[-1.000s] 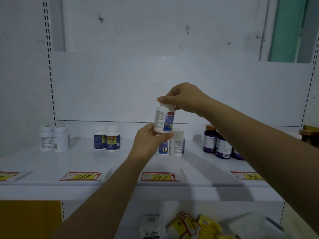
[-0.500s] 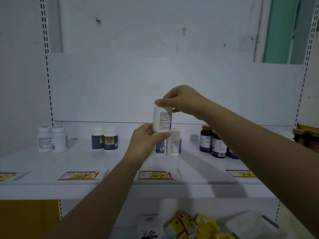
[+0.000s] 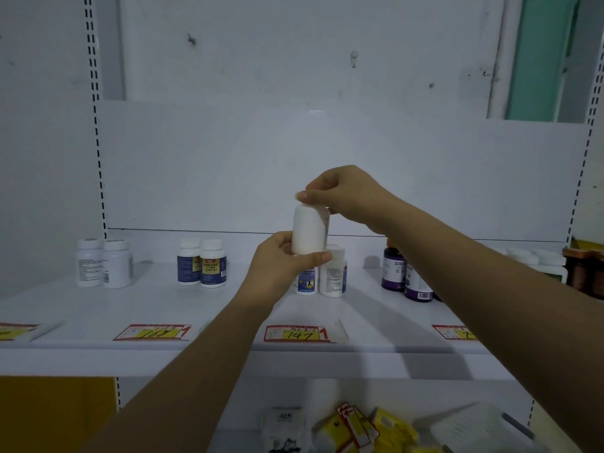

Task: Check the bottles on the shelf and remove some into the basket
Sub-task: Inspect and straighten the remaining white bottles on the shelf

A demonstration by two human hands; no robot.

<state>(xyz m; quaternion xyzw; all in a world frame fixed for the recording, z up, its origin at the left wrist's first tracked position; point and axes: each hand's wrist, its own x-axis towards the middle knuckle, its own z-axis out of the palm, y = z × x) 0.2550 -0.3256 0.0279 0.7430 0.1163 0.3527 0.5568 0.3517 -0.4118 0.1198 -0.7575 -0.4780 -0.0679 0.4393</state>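
The white bottle (image 3: 309,228) is held upright in the air just above the white shelf (image 3: 212,308), long axis vertical, cap up. Its label is turned away to the right, so only an edge shows. The left hand (image 3: 281,273) has its grip clamped round the base, and the right hand (image 3: 343,194) pinches the cap, hiding it. Two bottles (image 3: 333,273) behind are partly covered. The wall is white, and the yellow packets (image 3: 389,426) below are cut off.
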